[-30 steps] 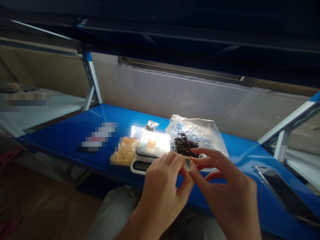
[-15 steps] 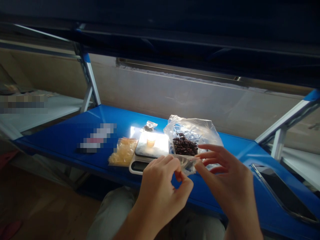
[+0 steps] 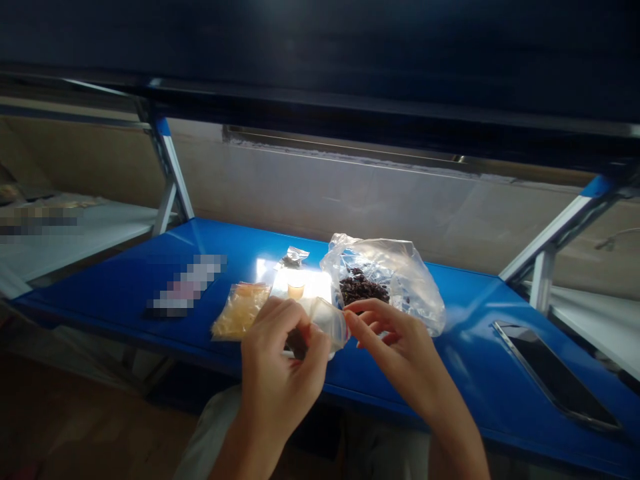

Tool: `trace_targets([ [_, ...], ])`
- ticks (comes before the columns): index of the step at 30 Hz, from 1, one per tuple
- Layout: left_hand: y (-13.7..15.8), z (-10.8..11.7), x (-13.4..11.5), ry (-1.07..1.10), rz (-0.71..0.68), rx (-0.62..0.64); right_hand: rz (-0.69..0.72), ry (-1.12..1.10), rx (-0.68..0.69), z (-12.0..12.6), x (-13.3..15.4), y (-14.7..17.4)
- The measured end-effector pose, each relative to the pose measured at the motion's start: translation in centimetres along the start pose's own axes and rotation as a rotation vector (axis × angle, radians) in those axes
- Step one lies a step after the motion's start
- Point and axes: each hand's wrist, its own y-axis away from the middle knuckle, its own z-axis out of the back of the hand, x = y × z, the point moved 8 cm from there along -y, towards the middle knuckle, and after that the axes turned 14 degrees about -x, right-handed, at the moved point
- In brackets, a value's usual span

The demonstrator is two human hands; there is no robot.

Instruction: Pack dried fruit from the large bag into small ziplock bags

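Small clear bag [image 3: 327, 320] held above the front of the scale [image 3: 317, 283].
Left hand [image 3: 280, 353] pinches one end; right hand [image 3: 400, 343] seems closed on the other edge, though small in view; light, even tension should suit thin film.

Your left hand [image 3: 283, 363] and right hand [image 3: 400, 343] are bare — slender fingers [image 3: 373, 307], narrow wrists [image 3: 427, 387], forearms [image 3: 457, 437] uncovered as far as they show. You wear pale greyish trousers [image 3: 213, 423] — their cloth dim in the shadow.
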Motion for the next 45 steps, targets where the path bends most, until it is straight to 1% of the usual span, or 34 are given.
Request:
trace_targets([
  [3, -0.2, 0.7, 0.3, 0.042, 0.005, -0.030, -0.024, 0.004, 0.009, -0.7, -0.8, -0.4],
  [6, -0.1, 0.4, 0.2, 0.129, -0.002, 0.016, -0.045, -0.056, 0.058, -1.9, -1.3, -0.5],
  [11, 0.7, -1.8, -1.3, 0.138, -0.150, 0.188, -0.029, -0.402, 0.226, -4.0, 0.5, 0.0],
  [13, 1.0, -2.6, -1.4, 0.128, -0.172, 0.240, -0.067, -0.530, 0.292, -4.4, 0.8, 0.1],
  [15, 1.2, -2.9, -1.4, 0.108, -0.182, 0.255, -0.136, -0.604, 0.296, -4.4, 0.2, -0.2],
  [17, 1.3, -2.9, -1.2, 0.076, -0.194, 0.243, -0.170, -0.607, 0.218, -3.8, -0.9, -0.9],
  [21, 1.4, -3.4, -0.5, 0.005, -0.207, 0.239, -0.157, -0.546, -0.015, -1.7, -3.4, -2.5],
  [25, 2.4, -5.3, 0.2, -0.065, -0.223, 0.352, -0.196, -0.484, -0.262, 0.5, -6.2, -3.5],
  [27, 2.8, -6.1, 0.5, -0.072, -0.216, 0.383, -0.207, -0.482, -0.352, 1.3, -7.3, -3.8],
  [29, 2.7, -6.5, 0.6, -0.036, -0.184, 0.347, -0.181, -0.474, -0.431, 2.0, -8.0, -4.0],
  [31, 2.4, -6.9, 0.7, 0.013, -0.151, 0.293, -0.147, -0.413, -0.552, 3.1, -8.6, -4.0],
  [33, 2.1, -8.0, 1.0, 0.041, -0.126, 0.288, -0.133, -0.357, -0.654, 3.9, -9.1, -3.9],
  [36, 1.7, -10.3, 1.7, 0.055, -0.086, 0.319, -0.117, -0.423, -0.685, 4.0, -9.5, -4.1],
  [38, 1.5, -11.7, 2.3, 0.061, -0.047, 0.319, -0.057, -0.457, -0.700, 4.2, -9.2, -4.2],
  [41, 0.8, -13.2, 3.3, 0.056, 0.021, 0.299, 0.030, -0.432, -0.714, 4.4, -8.5, -4.1],
  [43, 0.1, -13.7, 3.6, 0.053, 0.048, 0.285, 0.011, -0.451, -0.702, 4.2, -8.5, -4.1],
  [45, -0.6, -13.9, 3.7, 0.060, 0.053, 0.281, -0.044, -0.483, -0.693, 3.9, -8.9, -4.1],
])
